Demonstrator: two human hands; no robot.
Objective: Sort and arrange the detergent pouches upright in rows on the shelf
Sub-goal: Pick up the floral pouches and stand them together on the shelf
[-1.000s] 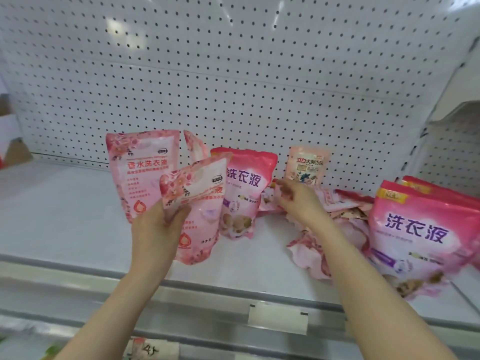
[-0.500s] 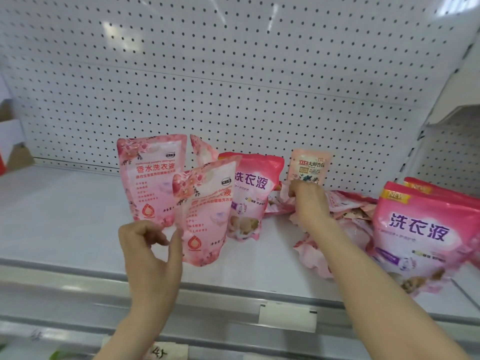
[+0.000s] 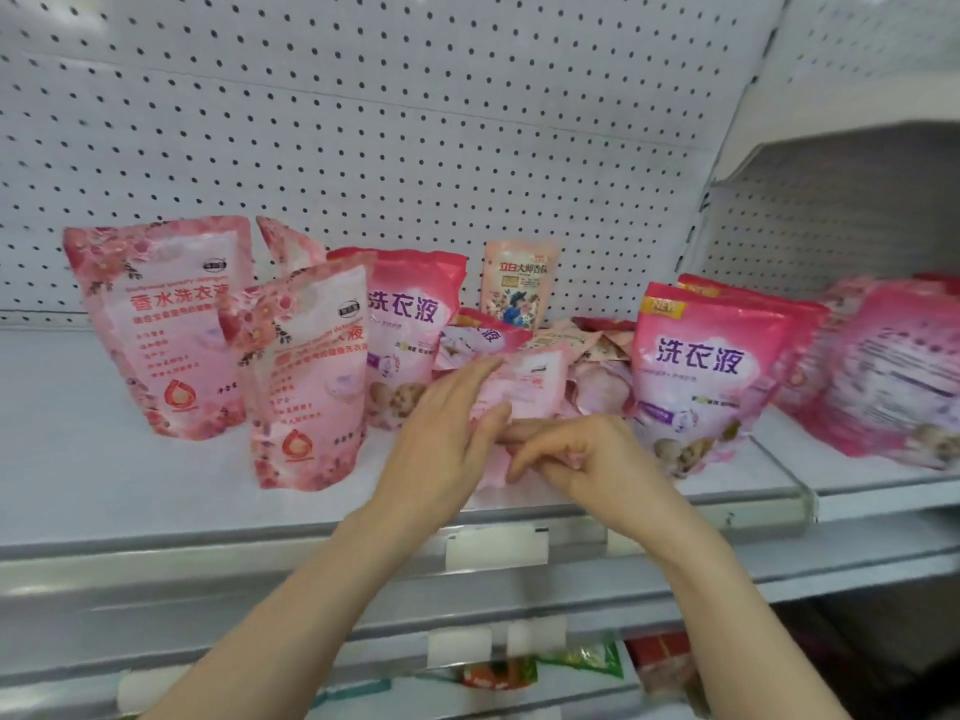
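Glossy, crinkled plastic-film floral pouches [image 3: 306, 376] stand upright at the left of the smooth white metal shelf [image 3: 78, 459]. At its near middle, the left hand [image 3: 441, 439] lays straight fingers on a pale pink pouch [image 3: 530, 387]. The right hand [image 3: 587, 459] pinches the pouch's lower edge with curled fingers. A perforated white back panel [image 3: 415, 122] rises behind.

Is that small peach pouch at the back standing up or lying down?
Standing up. The small peach pouch rises upright before the pegboard, its print reading the right way up, behind a heap of pouches lying flat.
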